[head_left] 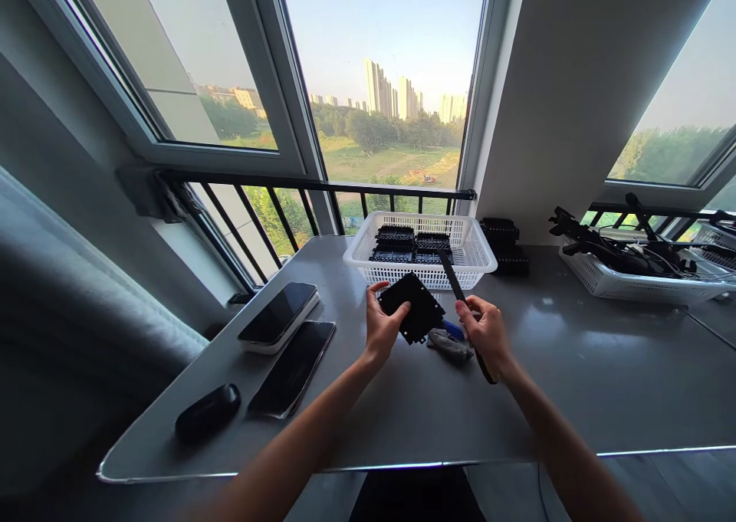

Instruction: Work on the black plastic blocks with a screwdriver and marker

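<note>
Head view: left hand [381, 330] clamped on square black plate [418, 319], right hand [487, 334] on slim black strip [451, 274], before white plastic basket [476, 266], probably tilted for seeing edges.

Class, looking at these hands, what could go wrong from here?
The left hand pinches the black plate at one side, so it might slip. The black strip in the right hand points toward the white basket and might bump its rim. The plate's small edge tabs could catch on the gray cloth.
</note>
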Demonstrator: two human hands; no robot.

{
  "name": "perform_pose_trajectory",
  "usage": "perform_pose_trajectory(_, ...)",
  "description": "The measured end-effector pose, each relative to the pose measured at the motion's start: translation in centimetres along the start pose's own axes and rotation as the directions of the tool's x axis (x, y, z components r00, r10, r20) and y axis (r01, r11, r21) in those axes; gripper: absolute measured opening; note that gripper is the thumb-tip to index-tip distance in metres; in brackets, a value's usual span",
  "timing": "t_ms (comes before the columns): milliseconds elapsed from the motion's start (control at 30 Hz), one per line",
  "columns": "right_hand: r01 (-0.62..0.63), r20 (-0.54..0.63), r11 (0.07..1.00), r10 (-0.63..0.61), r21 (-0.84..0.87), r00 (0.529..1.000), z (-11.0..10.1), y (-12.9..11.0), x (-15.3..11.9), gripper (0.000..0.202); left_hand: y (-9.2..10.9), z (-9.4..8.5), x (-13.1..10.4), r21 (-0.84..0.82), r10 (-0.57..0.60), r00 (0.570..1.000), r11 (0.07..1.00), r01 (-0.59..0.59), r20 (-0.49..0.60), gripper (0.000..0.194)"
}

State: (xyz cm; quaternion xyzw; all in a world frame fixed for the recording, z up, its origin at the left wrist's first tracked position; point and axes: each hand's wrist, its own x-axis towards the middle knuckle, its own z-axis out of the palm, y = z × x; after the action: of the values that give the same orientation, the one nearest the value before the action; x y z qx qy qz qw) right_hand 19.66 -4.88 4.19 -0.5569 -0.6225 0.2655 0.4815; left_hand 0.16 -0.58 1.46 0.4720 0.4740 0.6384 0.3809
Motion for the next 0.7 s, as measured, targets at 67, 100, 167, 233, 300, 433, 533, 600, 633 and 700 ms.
perform_pose_trajectory(67, -0.009, 0.074, 0.998, 0.005, 0.060, 0.997, 0.34, -0.26, -0.13, 0.037, -0.20, 0.10, 0.16, -0.064, -0.027, 1.000, 0.998, 0.027, 0.002, 0.053)
perform_pose_trajectory(100, -0.011, 0.104, 0.997, 0.003, 0.080, 0.995, 0.52, -0.32, -0.17, 0.036, -0.27, 0.18, 0.18, -0.098, -0.047, 0.999, 0.994, 0.048, 0.010, 0.052)
perform_pose_trajectory(167, -0.020, 0.138, 0.994, 0.005, 0.110, 0.990, 0.77, -0.27, -0.16, 0.036, -0.37, 0.33, 0.12, -0.165, -0.101, 0.994, 0.981, 0.106, 0.035, 0.052)
perform_pose_trajectory(233, -0.028, 0.144, 0.991, 0.009, 0.130, 0.990, 0.82, -0.08, -0.04, 0.036, -0.43, 0.45, 0.00, -0.211, -0.171, 0.983, 0.961, 0.181, 0.062, 0.056)
perform_pose_trajectory(300, -0.029, 0.128, 0.991, 0.013, 0.131, 0.992, 0.69, 0.14, 0.14, 0.035, -0.43, 0.53, -0.13, -0.246, -0.239, 0.967, 0.936, 0.252, 0.083, 0.058)
perform_pose_trajectory(433, -0.083, 0.120, 0.986, 0.065, 0.147, 0.991, 0.41, 0.33, 0.32, 0.035, -0.22, 0.69, -0.37, -0.321, -0.323, 0.941, 0.884, 0.339, 0.105, 0.061)
perform_pose_trajectory(533, -0.169, 0.213, 0.953, 0.116, 0.253, 0.970, 0.48, 0.25, 0.20, 0.038, -0.07, 0.76, -0.49, -0.343, -0.334, 0.933, 0.867, 0.361, 0.137, 0.063)
perform_pose_trajectory(600, -0.186, 0.237, 0.932, 0.113, 0.310, 0.965, 0.53, 0.25, 0.18, 0.039, -0.04, 0.73, -0.49, -0.323, -0.328, 0.932, 0.874, 0.362, 0.155, 0.064)
perform_pose_trajectory(633, -0.180, 0.225, 0.929, 0.109, 0.325, 0.968, 0.51, 0.31, 0.22, 0.040, -0.05, 0.68, -0.46, -0.307, -0.326, 0.932, 0.881, 0.361, 0.159, 0.064)
perform_pose_trajectory(700, -0.156, 0.168, 0.933, 0.105, 0.326, 0.980, 0.36, 0.56, 0.42, 0.042, -0.09, 0.54, -0.36, -0.269, -0.319, 0.935, 0.897, 0.351, 0.157, 0.064)
